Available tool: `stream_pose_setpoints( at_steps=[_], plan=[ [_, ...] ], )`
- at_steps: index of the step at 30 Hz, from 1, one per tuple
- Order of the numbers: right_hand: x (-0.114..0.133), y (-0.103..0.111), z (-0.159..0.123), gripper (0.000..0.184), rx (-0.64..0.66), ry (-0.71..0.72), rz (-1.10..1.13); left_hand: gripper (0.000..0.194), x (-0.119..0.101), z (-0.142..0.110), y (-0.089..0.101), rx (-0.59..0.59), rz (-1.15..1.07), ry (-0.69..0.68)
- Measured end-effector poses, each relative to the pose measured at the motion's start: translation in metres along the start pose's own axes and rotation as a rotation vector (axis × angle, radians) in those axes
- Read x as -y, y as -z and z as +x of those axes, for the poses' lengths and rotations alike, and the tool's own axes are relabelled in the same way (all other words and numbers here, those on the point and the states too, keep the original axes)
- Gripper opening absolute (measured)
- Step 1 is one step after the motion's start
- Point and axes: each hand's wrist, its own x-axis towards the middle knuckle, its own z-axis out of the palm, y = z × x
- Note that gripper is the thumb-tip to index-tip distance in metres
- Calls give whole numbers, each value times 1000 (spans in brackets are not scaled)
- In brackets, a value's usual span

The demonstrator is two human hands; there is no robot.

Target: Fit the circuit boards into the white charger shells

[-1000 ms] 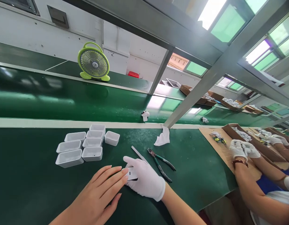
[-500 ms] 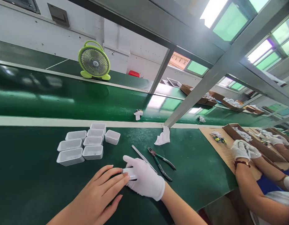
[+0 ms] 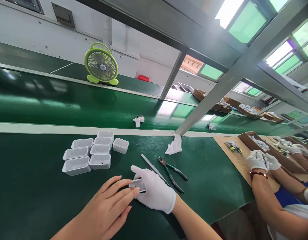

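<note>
A small white plastic tub (image 3: 138, 184) is held between my two hands above the green bench, its hollow side partly showing. My bare left hand (image 3: 116, 203) grips its left end, fingers over the top. Around the right end my right hand (image 3: 155, 190), in a white glove, is closed. Fingers cover much of the tub. Just behind the glove lie a flat metal strip (image 3: 154, 167) and a pair of diagonal cutters (image 3: 171, 173) with green handles. Several matching white tubs (image 3: 76, 165) stand in rows at the left, with a single tub (image 3: 121, 146) beside them.
Small parts (image 3: 138, 121) lie on the green conveyor (image 3: 56, 110) behind the bench. A white cloth (image 3: 174, 145) rests by the metal post (image 3: 193, 113). A green fan (image 3: 101, 65) stands at the back. At right, a co-worker's gloved hands (image 3: 258, 160) work over cardboard.
The tub has turned in my hands, from a plain white face to its hollow side. Parts on the conveyor have shifted left. My hands have hardly moved.
</note>
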Motion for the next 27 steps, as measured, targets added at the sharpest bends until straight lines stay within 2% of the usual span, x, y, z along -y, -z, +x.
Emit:
stream_pose_setpoints(
  at_steps=[2, 5, 8, 10, 14, 16, 18, 23, 25, 27],
  plan=[
    [1, 0, 0, 75, 3, -3, 9, 41, 0, -1, -1, -41, -34, 51],
    [7, 4, -3, 71, -111, -42, 101, 37, 1, -3, -3, -49, -54, 97],
    [10, 7, -4, 69, -192, -73, 134, 35, 2, -5, -2, -120, -53, 105],
    [9, 5, -2, 70, -157, -40, 71, 35, 2, -4, -1, -142, -28, 87],
    [4, -1, 2, 73, -24, 46, -35, 40, 2, -3, 2, 4, 58, -4],
    [4, -2, 3, 72, -28, 56, -13, 39, 2, -3, 3, 32, 63, 0],
    [5, -1, 2, 69, -89, 59, 36, 38, 1, -4, 3, 6, 25, 34],
    [11, 5, -1, 69, -240, 48, 147, 31, -3, -3, 1, -180, -86, 119],
    [11, 4, 0, 70, -216, 23, 117, 35, -5, -1, 2, -165, -53, 84],
    [10, 3, 2, 71, -135, 16, 63, 40, -5, 0, 2, -97, -13, 25]
  ],
)
